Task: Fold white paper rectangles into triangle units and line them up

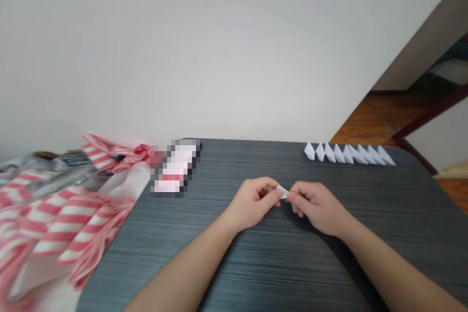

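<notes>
Between my two hands is a small folded piece of white paper (282, 192), held just above the dark table (234, 263). My left hand (256, 201) pinches its left end between thumb and fingers. On the other end, the thumb and index finger of my right hand (317, 204) are closed. Much of the paper is hidden by the fingertips, so its exact fold cannot be made out. Toward the back right of the table stands a row of several folded white paper pieces (338, 153), pointed in shape and set close together.
A blurred-out, phone-like flat object (177, 165) lies at the table's back left. Beyond the left edge is a heap of red-and-white striped cloth (69, 219). A pale wall (234, 48) rises behind the table, and wooden floor (369, 122) shows at the right.
</notes>
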The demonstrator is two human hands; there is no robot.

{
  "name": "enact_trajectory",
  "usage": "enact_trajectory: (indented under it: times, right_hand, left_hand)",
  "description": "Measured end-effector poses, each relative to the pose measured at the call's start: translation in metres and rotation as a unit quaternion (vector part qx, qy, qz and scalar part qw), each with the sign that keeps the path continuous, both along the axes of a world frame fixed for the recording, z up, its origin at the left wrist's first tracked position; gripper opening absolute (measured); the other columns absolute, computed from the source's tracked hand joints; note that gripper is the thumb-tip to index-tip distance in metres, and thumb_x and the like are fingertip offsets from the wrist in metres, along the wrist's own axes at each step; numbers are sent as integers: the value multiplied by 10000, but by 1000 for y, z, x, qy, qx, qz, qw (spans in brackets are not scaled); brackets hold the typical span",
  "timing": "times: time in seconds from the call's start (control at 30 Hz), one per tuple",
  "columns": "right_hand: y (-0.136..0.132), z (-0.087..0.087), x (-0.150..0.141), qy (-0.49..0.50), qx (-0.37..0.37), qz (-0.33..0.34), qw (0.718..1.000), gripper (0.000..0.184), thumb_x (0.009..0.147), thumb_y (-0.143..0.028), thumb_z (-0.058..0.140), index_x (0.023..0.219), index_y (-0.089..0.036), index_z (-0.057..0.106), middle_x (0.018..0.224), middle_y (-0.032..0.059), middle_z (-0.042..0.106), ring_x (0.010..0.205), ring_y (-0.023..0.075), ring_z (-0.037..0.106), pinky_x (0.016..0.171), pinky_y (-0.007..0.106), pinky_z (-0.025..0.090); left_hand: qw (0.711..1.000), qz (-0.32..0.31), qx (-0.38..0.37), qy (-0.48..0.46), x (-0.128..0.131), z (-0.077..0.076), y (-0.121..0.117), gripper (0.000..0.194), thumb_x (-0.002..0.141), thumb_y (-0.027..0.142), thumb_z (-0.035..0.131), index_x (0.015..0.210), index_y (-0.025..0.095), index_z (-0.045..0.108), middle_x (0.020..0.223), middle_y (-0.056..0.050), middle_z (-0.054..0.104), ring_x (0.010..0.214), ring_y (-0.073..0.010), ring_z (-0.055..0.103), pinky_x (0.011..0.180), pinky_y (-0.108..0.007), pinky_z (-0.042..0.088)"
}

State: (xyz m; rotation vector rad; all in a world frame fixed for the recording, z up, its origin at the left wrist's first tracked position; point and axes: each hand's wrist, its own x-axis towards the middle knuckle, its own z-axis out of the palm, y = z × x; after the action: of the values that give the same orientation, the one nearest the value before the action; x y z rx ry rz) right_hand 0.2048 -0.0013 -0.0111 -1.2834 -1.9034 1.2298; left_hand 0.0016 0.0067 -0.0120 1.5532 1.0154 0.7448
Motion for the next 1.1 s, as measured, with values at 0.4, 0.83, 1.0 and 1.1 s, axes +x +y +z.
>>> enact_trajectory:
  times: [0.4, 0.83, 1.0, 1.1]
  right_hand:
    - [-1, -2, 0, 16, 23, -23, 999, 213, 921, -272, 540, 732, -189, 594, 600, -24, 574, 548, 121, 532, 550, 234, 410]
    - [0, -2, -1, 12, 59, -35, 998, 275, 950, -280, 493, 688, -203, 525, 584, -33, 536, 561, 129, 498, 573, 249, 390]
    - [1, -4, -2, 27, 38, -32, 998, 222, 952, -280, 495, 757, -200, 565, 604, -25, 580, 578, 134, 543, 592, 250, 421]
    - [1, -5, -2, 29, 28, -33, 999, 195, 948, -284, 507, 790, -196, 580, 592, -33, 567, 560, 129, 533, 579, 247, 417]
  left_hand:
    - [998, -6, -50, -35, 2, 1, -1, 306, 924, 403, 527, 776, 145, 600, 678, -24, 666, 467, -70, 466, 474, -193, 350]
    - [1000, -17, -25, -8, 5, 1, -2, 271, 888, 360, 591, 1029, 145, 674, 648, 28, 550, 521, -81, 453, 496, -198, 344]
    - [999, -39, 14, 18, 4, 3, -2, 256, 910, 334, 561, 967, 141, 720, 660, 12, 563, 568, -87, 445, 534, -206, 341]
    - [999, -46, 7, 10, 4, 2, -2, 230, 885, 324, 600, 976, 144, 710, 663, 11, 575, 587, -94, 470, 549, -205, 355]
